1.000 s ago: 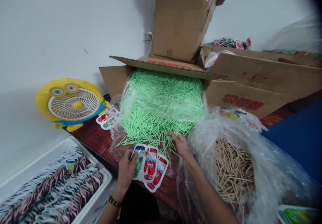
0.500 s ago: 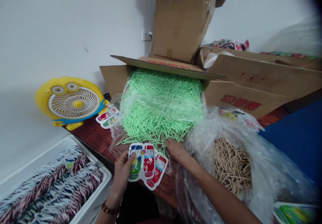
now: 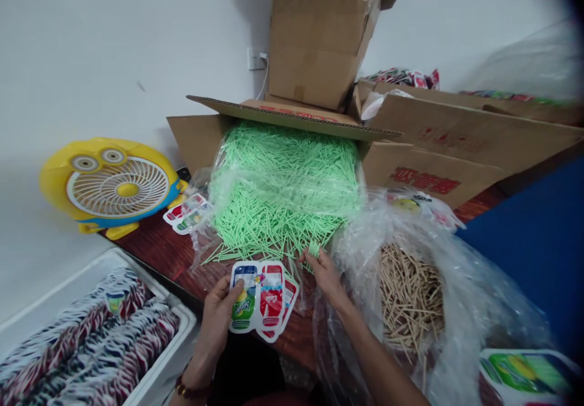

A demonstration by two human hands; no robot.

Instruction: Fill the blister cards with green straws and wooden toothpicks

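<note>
My left hand (image 3: 219, 305) is closed on a few flat bottle-shaped packets (image 3: 272, 296), printed in blue, green and red and fanned out to the right. The thumb presses on the front of the blue-and-green one. To their upper right, my right hand (image 3: 323, 272) pinches a small bunch of thin green sticks (image 3: 314, 248), their ends showing above the fingers. Just beyond it, a heap of loose green sticks (image 3: 283, 193) spills from a clear plastic liner in an open cardboard box (image 3: 196, 141) onto the dark wooden table (image 3: 159, 251).
To the left stands a yellow fan (image 3: 109, 184), and below it a white foam box (image 3: 187, 318) holds rows of packets. At right, a clear plastic bag (image 3: 474, 296) contains brown sticks (image 3: 410, 296). More cardboard boxes (image 3: 319, 41) are stacked behind. Another packet (image 3: 524, 372) lies at lower right.
My right hand has lifted slightly away from the heap, and a bunch of green sticks now shows in its fingers. The packets in my left hand lie more closely overlapped. The view has shifted slightly.
</note>
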